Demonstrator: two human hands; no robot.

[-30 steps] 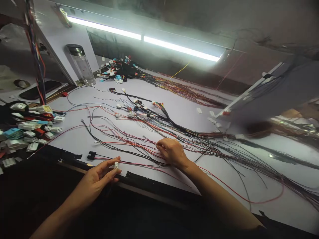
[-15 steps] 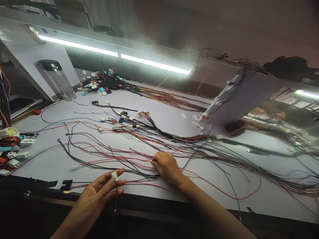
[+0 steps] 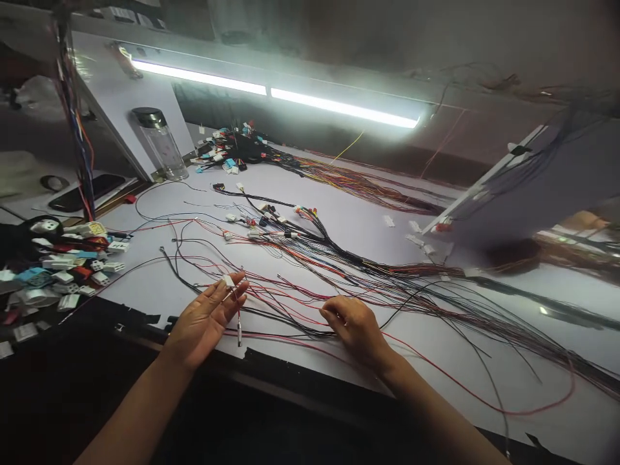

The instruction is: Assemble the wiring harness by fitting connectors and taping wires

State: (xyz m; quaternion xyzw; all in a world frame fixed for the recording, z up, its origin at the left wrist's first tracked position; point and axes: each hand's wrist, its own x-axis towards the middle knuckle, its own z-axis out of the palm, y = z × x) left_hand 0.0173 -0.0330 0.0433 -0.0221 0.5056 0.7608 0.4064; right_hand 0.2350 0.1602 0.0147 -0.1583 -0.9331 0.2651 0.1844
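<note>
My left hand [image 3: 206, 323] pinches a small white connector [image 3: 228, 281] between thumb and fingers, palm turned up. Below its fingers hangs a short wire with a metal terminal [image 3: 239, 332] at its end. To the right, my right hand [image 3: 356, 326] has thumb and forefinger closed together at a red wire [image 3: 310, 316] over the table; the wire seems to lie in the pinch. Several red and black wires [image 3: 285, 316] run between and beneath both hands. Behind them lies a branched black wire harness [image 3: 334, 248] with small connectors on its ends.
A pile of mixed connectors [image 3: 72, 265] lies at the left edge. At the back stand a clear bottle [image 3: 165, 148] and a second harness bundle [image 3: 349, 181] under a tube light [image 3: 339, 106]. Small white connectors [image 3: 416, 240] are near a slanted panel [image 3: 484, 181] at the right.
My view has swung left, bringing more of the connector pile into sight. My left hand has moved up and forward over the wires with the white connector. The right hand keeps its pinch.
</note>
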